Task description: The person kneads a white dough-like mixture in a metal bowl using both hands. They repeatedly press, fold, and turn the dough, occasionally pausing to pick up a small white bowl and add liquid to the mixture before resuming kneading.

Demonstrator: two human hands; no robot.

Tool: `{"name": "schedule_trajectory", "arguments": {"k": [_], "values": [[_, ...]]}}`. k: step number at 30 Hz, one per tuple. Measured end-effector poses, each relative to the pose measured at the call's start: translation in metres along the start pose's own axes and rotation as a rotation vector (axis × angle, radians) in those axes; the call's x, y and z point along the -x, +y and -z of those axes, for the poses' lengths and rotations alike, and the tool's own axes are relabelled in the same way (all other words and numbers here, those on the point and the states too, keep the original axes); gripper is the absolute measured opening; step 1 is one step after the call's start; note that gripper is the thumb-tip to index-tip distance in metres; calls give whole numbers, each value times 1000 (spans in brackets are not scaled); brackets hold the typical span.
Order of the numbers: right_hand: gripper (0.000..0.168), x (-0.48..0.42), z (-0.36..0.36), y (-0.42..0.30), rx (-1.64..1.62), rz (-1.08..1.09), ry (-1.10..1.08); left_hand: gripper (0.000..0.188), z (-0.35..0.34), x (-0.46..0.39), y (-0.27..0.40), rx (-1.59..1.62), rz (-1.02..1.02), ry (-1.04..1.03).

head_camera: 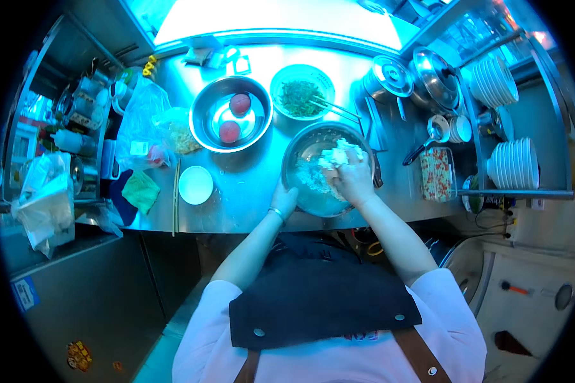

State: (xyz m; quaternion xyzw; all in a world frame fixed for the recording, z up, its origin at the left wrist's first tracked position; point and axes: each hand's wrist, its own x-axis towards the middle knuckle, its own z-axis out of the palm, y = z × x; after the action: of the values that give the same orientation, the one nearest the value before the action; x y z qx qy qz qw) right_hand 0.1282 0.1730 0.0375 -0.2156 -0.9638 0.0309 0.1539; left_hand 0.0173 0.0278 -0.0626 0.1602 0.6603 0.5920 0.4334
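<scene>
A large metal mixing bowl [311,201] stands near the counter's front edge, with pale, crumbly dough or flour mixture [338,155] inside. My right hand [354,179] is down in the bowl, its fingers pressed into the pale mass; whether they close around any of it cannot be told. My left hand [285,198] grips the bowl's left rim, with the fingers partly hidden behind the wall. Behind it sits a white bowl [278,79] of chopped green vegetables [299,98], chopsticks [335,110] resting in it. To the left, a steel basin [196,134] holds two round reddish items [240,104].
A small white bowl [195,185], long chopsticks [176,198] and a green cloth [141,191] lie left, near plastic bags [141,119]. At right are a knife [377,172], a lidded pot [392,79], a ladle [419,151], a food container [437,174] and shelves of stacked bowls [512,165].
</scene>
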Motion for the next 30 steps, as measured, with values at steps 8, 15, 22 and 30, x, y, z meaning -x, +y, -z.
{"name": "schedule_trajectory", "arguments": {"k": [8, 15, 22, 30], "values": [[28, 3, -61, 20, 90, 87, -495, 47, 11, 0, -13, -279, 153, 15], [35, -10, -117, -34, 346, 354, -979, 47, 12, -8, -25, -319, 146, 38], [38, 43, -76, -23, -139, 282, -996, 49, 11, -8, -30, -255, 206, 53], [30, 58, -80, -5, -86, 21, -1238, 49, 10, -9, -41, -172, 204, 68]]}}
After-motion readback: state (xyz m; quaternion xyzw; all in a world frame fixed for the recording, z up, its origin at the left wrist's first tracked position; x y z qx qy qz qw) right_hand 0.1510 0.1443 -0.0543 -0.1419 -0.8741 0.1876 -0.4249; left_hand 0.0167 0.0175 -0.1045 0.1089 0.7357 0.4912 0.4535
